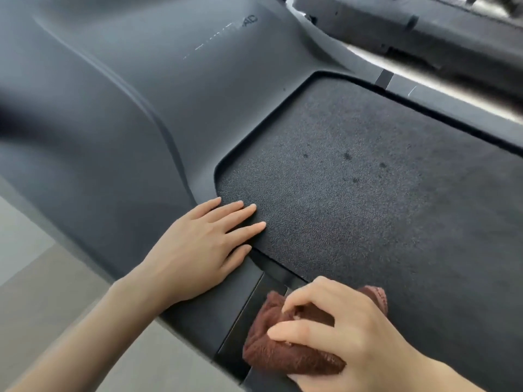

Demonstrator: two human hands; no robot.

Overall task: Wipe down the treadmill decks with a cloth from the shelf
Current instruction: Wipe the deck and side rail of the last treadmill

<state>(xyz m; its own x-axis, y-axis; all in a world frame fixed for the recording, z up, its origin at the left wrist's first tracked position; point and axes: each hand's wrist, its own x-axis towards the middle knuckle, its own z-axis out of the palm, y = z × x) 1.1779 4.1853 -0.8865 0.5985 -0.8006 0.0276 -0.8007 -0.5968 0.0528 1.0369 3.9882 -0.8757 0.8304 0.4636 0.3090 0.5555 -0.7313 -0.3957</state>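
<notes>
the left hand (195, 250) lies on the motor cover (113, 123) edge, fingers (249, 227) on the treadmill belt (368, 193); right of it and nearer, the right hand (348, 329) grips a cloth (283, 355) on the side rail (246, 315).

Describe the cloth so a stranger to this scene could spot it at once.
Start at the dark textured belt that fills the middle and follow its near edge to the bottom. There the right hand grips a bunched cloth at the side rail. It is the only reddish-brown, fuzzy thing among grey and black surfaces.
</notes>
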